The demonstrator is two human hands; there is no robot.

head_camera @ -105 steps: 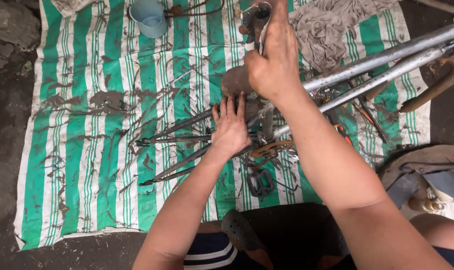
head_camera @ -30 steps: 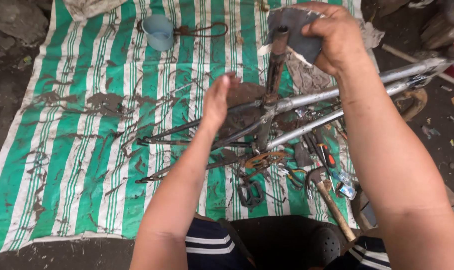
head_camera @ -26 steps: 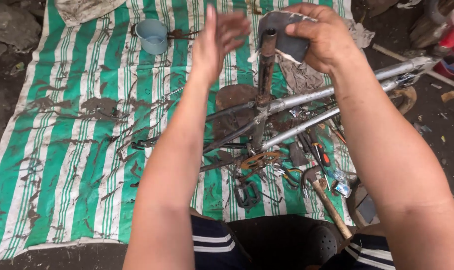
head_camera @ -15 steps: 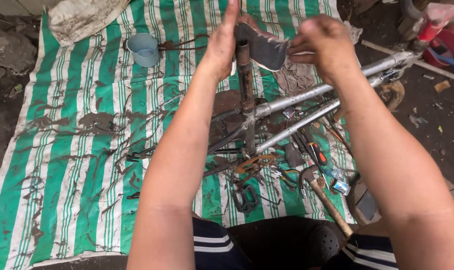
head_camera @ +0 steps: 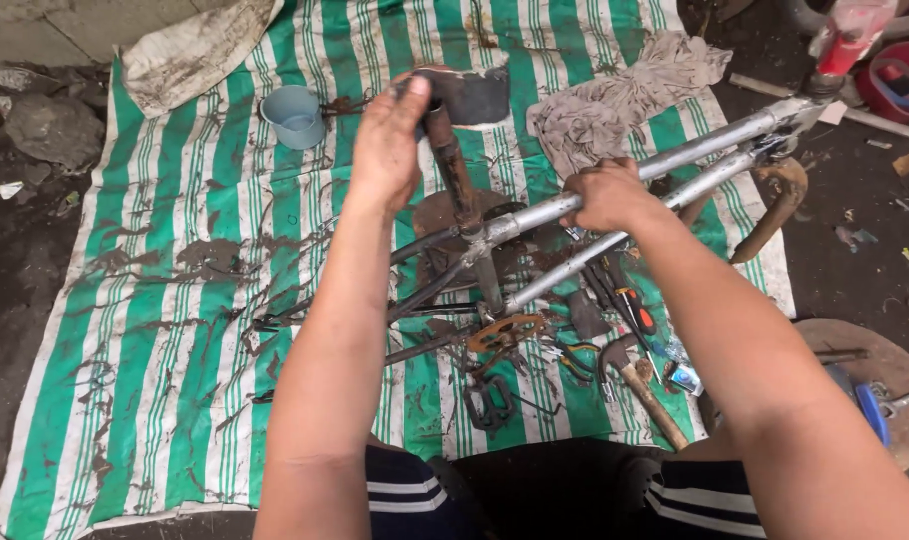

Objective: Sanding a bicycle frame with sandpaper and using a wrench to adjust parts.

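A bicycle frame (head_camera: 534, 215) lies across a green-and-white striped tarp (head_camera: 174, 300). Its silver tubes run up to the right, thin dark stays run to the left, and a rusty seat post (head_camera: 452, 165) rises from the joint with a dark saddle (head_camera: 471, 95) on top.

The left hand (head_camera: 386, 145) is cupped against the top of the seat post just under the saddle, fingers curled around it. The right hand (head_camera: 604, 195) is closed around the upper silver tube near the joint.

The saddle's underside and the clamp are covered by the left hand, and the far end of the frame runs into clutter at the upper right, where details are hard to make out. The rusty part (head_camera: 509, 330) at the bottom of the frame is too tangled with other things to read clearly.

Around the frame lie a hammer (head_camera: 639, 385), pliers (head_camera: 574, 360), a red-handled screwdriver (head_camera: 634, 310), a black pedal (head_camera: 489, 400), a grey rag (head_camera: 614, 100) and a pale blue cup (head_camera: 296, 115). The tarp is smeared with mud.
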